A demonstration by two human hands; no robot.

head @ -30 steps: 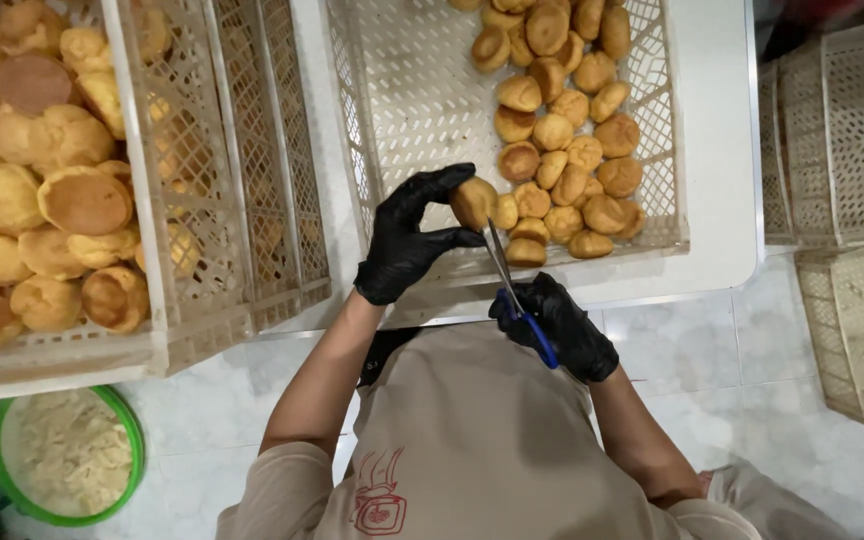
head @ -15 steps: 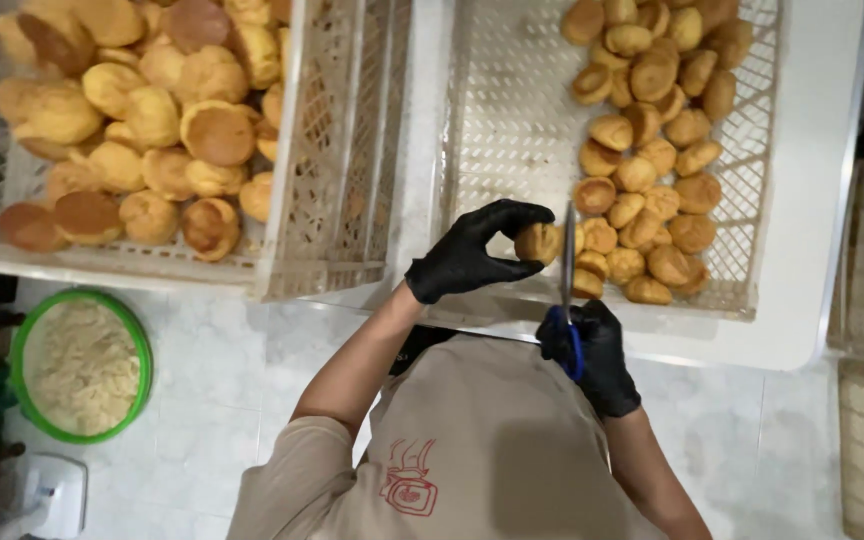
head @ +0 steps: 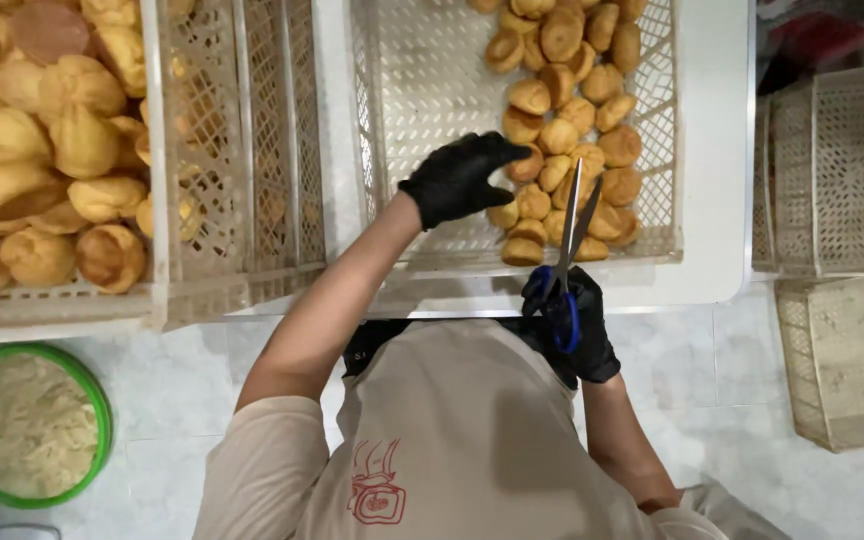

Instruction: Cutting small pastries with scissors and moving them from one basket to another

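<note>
My left hand [head: 457,178], in a black glove, reaches into a white plastic crate [head: 407,110] and curls its fingers around a small golden bun [head: 526,166] at the left edge of a pile of similar buns [head: 572,90]. My right hand [head: 574,322], also gloved in black, grips blue-handled scissors [head: 574,215] near the crate's front edge. The blades are parted and point away from me over the nearest buns. The two hands are apart.
To the left, another white crate [head: 242,150] holds larger round buns [head: 72,150]. A green bowl [head: 32,425] of pale crumbly filling sits low at the left. Empty crates [head: 837,250] are stacked at the right. The crates rest on a white table [head: 722,200] above a tiled floor.
My left hand has carried the bun away from the scissors to the edge of the pile. The scissor blades, which were at the bun, now stand free and parted.
</note>
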